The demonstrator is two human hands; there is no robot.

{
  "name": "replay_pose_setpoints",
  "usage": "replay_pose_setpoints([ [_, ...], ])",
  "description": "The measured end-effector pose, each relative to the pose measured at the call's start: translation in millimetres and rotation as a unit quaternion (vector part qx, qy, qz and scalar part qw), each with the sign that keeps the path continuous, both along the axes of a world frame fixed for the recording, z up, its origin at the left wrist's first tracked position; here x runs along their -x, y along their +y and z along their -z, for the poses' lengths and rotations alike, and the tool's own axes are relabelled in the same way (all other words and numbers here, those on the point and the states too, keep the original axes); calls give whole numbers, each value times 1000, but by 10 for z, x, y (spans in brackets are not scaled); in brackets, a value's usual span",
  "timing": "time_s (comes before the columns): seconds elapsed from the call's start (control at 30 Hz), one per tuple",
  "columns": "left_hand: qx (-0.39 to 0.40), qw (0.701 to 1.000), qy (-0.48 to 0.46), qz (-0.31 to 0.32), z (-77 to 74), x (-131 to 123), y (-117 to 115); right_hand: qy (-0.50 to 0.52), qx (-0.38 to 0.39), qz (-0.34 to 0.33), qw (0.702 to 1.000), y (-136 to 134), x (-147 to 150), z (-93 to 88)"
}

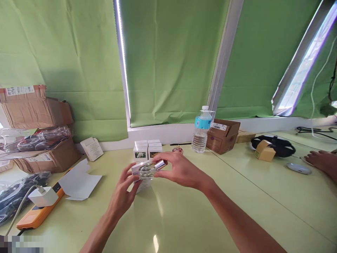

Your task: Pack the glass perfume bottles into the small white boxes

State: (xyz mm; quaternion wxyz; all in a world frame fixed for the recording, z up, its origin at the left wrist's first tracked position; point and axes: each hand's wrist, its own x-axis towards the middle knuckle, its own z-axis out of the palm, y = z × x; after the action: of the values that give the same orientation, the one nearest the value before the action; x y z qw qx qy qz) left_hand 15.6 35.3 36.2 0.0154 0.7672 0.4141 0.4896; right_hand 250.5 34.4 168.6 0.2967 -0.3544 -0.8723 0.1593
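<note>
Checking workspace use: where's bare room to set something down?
Bare table lies between the left forearm and right forearm, and between the right hand and gray oval device. Crowded at left, around the orange power strip and cardboard boxes, and by the white boxes.

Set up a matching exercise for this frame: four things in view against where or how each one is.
Things:
1. glass perfume bottle
2. water bottle
3. white charger
4. small tan box

Places or states:
A. plugged into an orange power strip
B. lying on a black object
C. held between the left hand and the right hand
D. standing upright beside a brown cardboard box

Pairs: 1-C, 2-D, 3-A, 4-B
</note>
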Motion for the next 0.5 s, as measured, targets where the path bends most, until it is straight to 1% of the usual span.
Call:
replay_pose_setpoints([
  [0.07,-6,1000,5,16,7,-35,-11,7,-26,-2,1000,29,70,64],
  [0.2,-21,999,10,32,20,-77,-39,-41,-72,5,997,105,152,209],
  [0.3,-26,999,13,24,45,-79,-46,-55,-83,7,995,112,147,227],
  [0.43,11,999,-27,-15,120,-60,-19,-71,-83,-4,994,86,151,213],
  [0.5,46,998,-40,-17,160,-51,-4,-77,-77,-11,994,73,177,225],
])
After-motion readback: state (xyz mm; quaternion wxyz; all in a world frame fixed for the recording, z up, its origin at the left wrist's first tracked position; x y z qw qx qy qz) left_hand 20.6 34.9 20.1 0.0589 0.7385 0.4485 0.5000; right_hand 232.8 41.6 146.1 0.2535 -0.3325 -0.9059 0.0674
